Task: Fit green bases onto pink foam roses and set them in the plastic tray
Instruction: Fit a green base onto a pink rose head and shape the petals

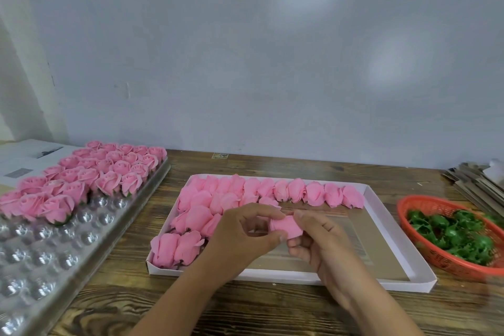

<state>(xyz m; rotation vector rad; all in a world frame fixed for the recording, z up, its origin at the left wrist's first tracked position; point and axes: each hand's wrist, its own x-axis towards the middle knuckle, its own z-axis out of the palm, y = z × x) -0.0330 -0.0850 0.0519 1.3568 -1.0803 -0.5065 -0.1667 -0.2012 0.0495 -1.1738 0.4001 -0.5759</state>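
Hands meet over the middle of a shallow white box (395, 229) on the wooden table (272, 311). Between them is one pink foam rose (286, 228): the left hand (242, 234) pinches it with thumb and fingertips from the left, and the right hand (319, 240) curls its fingers under and round it from the right. More loose roses (261, 191) lie on their sides along the box's far edge and its left part. Green bases (452, 234) are heaped in an orange basket (414, 207) just right of the box. At the left, the clear plastic tray (41, 254) holds upright finished roses (90, 174) in its far rows. A stack of flat cardboard (474, 185) sits at the far right.
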